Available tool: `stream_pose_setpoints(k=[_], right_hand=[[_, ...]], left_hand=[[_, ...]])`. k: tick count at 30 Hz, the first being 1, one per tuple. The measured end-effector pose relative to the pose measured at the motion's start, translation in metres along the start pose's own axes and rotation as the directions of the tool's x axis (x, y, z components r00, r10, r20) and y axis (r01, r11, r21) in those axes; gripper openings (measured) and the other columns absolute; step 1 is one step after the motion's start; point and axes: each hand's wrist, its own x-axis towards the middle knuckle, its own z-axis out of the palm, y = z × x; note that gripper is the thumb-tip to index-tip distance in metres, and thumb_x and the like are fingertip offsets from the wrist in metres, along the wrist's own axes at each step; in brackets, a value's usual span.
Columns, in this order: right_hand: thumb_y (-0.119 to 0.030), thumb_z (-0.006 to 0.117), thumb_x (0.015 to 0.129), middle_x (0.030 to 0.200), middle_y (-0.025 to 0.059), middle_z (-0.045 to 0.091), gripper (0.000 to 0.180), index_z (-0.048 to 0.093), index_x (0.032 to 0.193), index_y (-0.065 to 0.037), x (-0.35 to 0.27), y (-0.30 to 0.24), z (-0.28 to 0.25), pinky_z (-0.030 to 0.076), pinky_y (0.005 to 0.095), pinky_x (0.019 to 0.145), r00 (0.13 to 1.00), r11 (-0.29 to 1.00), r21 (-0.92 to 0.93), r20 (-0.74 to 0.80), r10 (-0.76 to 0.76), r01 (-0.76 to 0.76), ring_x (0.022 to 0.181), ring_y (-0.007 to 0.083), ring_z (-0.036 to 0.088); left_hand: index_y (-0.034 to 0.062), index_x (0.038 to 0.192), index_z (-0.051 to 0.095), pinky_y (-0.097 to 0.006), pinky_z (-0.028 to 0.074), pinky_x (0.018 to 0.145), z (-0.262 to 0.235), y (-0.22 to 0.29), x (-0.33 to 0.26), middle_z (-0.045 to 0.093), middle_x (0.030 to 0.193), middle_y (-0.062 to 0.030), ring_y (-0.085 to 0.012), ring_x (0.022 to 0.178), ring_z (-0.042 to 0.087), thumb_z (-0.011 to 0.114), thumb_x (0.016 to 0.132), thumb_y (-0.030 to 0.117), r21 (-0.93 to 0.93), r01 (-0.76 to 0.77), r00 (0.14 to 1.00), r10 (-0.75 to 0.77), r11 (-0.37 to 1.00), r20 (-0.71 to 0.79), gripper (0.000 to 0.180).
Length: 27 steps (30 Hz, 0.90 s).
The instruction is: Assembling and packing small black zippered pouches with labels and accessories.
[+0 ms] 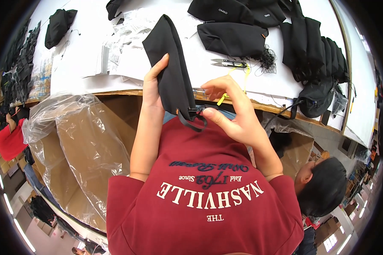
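My left hand [155, 83] is closed around a slim black fabric pouch [171, 68], holding it up over the table's near edge, thumb on its face. At the pouch's lower end are a small orange tab, a black strap loop [193, 124] and a dark fitting [195, 111]. My right hand [234, 108] is beside that end, thumb tip close to the fitting, fingers curled and spread apart from the thumb. Whether the thumb touches the fitting I cannot tell. Beyond this hand, thread snips [230, 63] with a yellow-green ribbon [246, 78] lie on the table.
More black pouches [232, 39] lie at the back, with a heap [312, 46] at right. Beside them is tangled black thread [267, 59]. White paper slips [127, 40] are scattered behind the held pouch. A plastic-lined carton [78, 140] stands at left. Another person [323, 185] is at right.
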Motion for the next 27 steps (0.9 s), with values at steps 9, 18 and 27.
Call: stream_pose_setpoints(k=[9, 18, 27], right_hand=[[-0.008, 0.071, 0.079, 0.087, 0.0081, 0.059, 0.014, 0.060, 0.084, -0.001, -0.005, 0.008, -0.002, 0.045, 0.0310, 0.076, 0.979, 0.999, -0.024, 0.201, -0.028, 0.034, 0.083, 0.0218, 0.058], [-0.007, 0.070, 0.080, 0.084, 0.0067, 0.061, 0.013, 0.062, 0.088, -0.001, -0.008, 0.009, 0.001, 0.045, 0.0296, 0.074, 0.954, 0.999, -0.026, 0.295, 0.045, -0.040, 0.079, 0.0185, 0.058], [-0.003, 0.067, 0.082, 0.087, 0.0051, 0.066, 0.017, 0.065, 0.099, -0.002, -0.002, 0.004, 0.000, 0.046, 0.0234, 0.062, 0.994, 0.999, -0.046, 0.111, -0.004, 0.010, 0.070, 0.0119, 0.060]], left_hand=[[0.0039, 0.090, 0.056, -0.027, 0.035, 0.050, 0.002, 0.005, -0.004, 0.051, 0.076, -0.0031, -0.0127, 0.060, 0.040, 0.051, 0.097, 0.020, -0.012, -0.079, 0.996, 0.079, 0.997, -0.031, 0.019], [0.0032, 0.090, 0.058, -0.029, 0.041, 0.052, -0.001, 0.008, -0.006, 0.050, 0.068, -0.0039, -0.0151, 0.058, 0.043, 0.050, 0.097, 0.022, -0.005, -0.139, 0.990, 0.138, 0.990, -0.042, 0.021], [-0.0023, 0.097, 0.062, -0.031, 0.054, 0.055, -0.011, 0.002, -0.002, 0.065, 0.079, -0.0162, -0.0231, 0.064, 0.064, 0.055, 0.094, 0.025, -0.025, -0.019, 0.999, 0.017, 1.000, -0.048, 0.028]])
